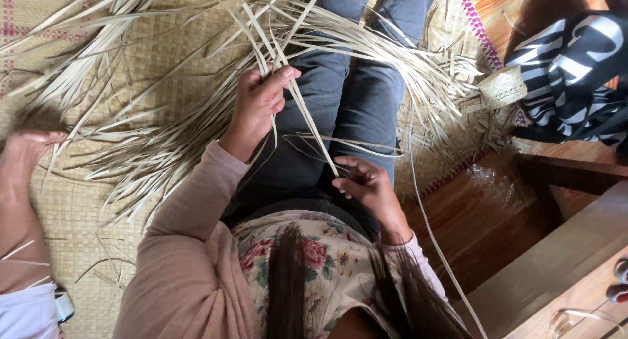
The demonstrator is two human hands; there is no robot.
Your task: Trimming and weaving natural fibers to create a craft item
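Your right hand [367,182]: lowest in view, over your lap; its grip is narrow, fingertips pinched on the near end of a long pale flat palm-leaf strip [307,120].
Your left hand [260,100]: higher and further out, above your left thigh; its grip is closed on the same strip and a few thin neighbours, thumb pressed across them.
Strip: runs slantwise from your right fingertips up through your left fist and on into the loose leaves beyond, taut between the two hands.
Your legs: in dark blue-grey trousers [363,84], stretched out under both hands.
Loose pile of pale dried leaf strips [150,136]: fanned over your legs and across the tan woven straw mat [72,208], mostly to the left.
Another person's hand [26,149]: at the left edge, resting on the mat beside the pile, well apart from yours.
Small woven straw basket piece [500,87]: far right of your legs, at the mat's edge.
Black-and-white striped cloth [569,71]: beyond it, top right, on the brown wooden floor [477,215].
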